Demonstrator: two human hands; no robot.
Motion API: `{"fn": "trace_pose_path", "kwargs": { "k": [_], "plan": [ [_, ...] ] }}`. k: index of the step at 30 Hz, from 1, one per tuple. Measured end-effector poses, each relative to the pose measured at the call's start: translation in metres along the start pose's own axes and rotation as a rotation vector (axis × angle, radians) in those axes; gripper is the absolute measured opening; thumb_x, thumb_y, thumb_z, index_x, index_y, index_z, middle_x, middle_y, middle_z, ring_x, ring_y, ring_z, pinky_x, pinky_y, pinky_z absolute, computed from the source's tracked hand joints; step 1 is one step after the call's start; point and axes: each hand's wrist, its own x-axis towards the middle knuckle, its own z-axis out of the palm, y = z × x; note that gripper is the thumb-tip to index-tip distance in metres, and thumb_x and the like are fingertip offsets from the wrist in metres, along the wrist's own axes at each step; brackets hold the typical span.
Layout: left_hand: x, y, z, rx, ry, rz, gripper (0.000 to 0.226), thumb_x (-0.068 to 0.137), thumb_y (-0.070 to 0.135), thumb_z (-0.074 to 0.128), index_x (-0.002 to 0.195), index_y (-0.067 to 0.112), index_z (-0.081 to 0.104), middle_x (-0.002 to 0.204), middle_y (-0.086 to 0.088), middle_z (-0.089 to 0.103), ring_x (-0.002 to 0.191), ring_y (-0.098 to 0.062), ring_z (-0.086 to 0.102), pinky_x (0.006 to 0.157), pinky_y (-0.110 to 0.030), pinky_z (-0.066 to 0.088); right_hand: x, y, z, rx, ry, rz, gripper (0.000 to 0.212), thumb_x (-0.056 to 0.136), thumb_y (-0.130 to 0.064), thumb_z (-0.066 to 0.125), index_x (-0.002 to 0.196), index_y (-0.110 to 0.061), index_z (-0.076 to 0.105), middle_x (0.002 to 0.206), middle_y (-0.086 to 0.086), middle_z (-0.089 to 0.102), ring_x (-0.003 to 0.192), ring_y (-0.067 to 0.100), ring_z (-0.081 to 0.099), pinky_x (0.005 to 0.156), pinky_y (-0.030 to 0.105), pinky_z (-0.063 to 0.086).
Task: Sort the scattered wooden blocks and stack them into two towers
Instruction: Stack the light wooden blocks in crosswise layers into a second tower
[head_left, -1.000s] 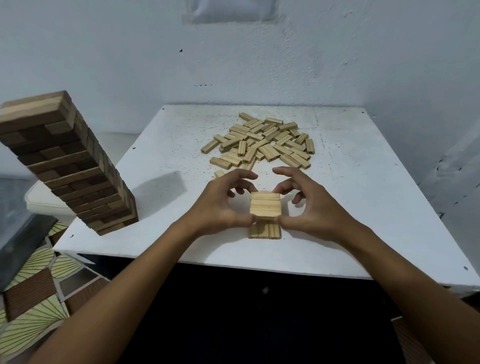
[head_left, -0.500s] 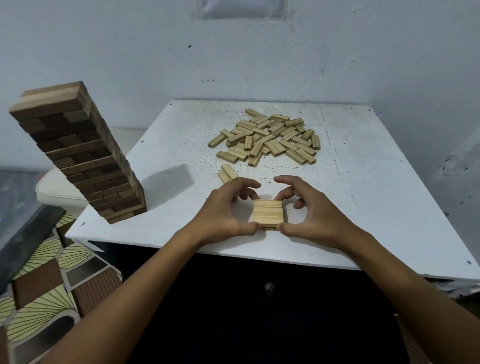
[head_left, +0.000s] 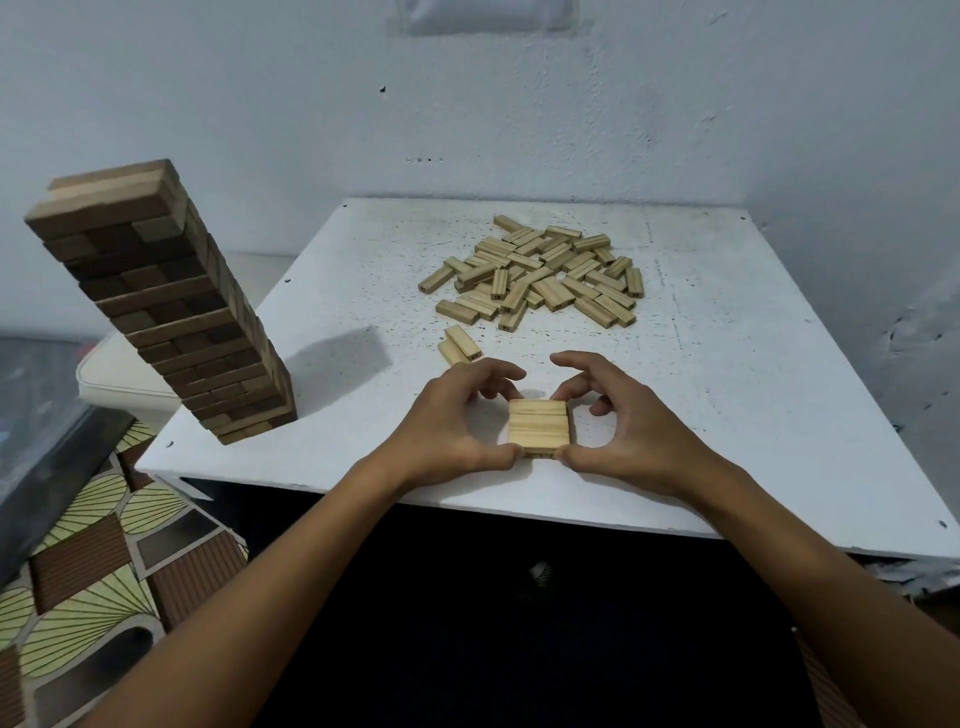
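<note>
Both forearms reach up from the bottom corners of the frame and meet just below centre, palms facing each other. The left hand (head_left: 451, 422) and the right hand (head_left: 626, 427) cup a short light stack (head_left: 538, 423) on the white table (head_left: 727, 374) near its front edge: each thumb presses a lower corner of the stack, while the curled fingers arch over its far side, so both hands grip it. The top layer's blocks lie side by side with their long axes running left to right; the layer beneath shows only end faces at the front. Above it, at frame centre, two loose blocks (head_left: 460, 345) lie together, and further up spreads the scattered pile (head_left: 540, 275). At the left stands the tall dark tower (head_left: 166, 312)
</note>
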Motion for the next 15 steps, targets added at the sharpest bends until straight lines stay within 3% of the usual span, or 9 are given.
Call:
{"fn": "trace_pose_path", "kwargs": {
  "k": [7, 15],
  "plan": [
    [-0.0009, -0.0004, 0.0003, 0.027, -0.01, -0.007, 0.061, 0.055, 0.04, 0.074, 0.112, 0.046, 0.051, 0.104, 0.019, 0.064, 0.101, -0.004, 0.053, 0.087, -0.02, 0.043, -0.0001, 0.0036, 0.001, 0.0, -0.008, 0.0, 0.082, 0.07, -0.018, 0.083, 0.136, -0.037, 0.039, 0.113, -0.012, 0.059, 0.112, 0.001, 0.051, 0.086, 0.012, 0.036],
    [-0.0019, 0.0005, 0.0004, 0.028, -0.011, 0.002, 0.06, 0.058, 0.031, 0.076, 0.113, 0.041, 0.053, 0.104, 0.019, 0.063, 0.1, -0.006, 0.052, 0.085, -0.02, 0.044, 0.0003, 0.0051, 0.0011, -0.002, -0.02, -0.008, 0.084, 0.07, -0.018, 0.083, 0.138, -0.038, 0.037, 0.114, -0.013, 0.058, 0.112, 0.002, 0.05, 0.086, 0.013, 0.035]
  ]
}}
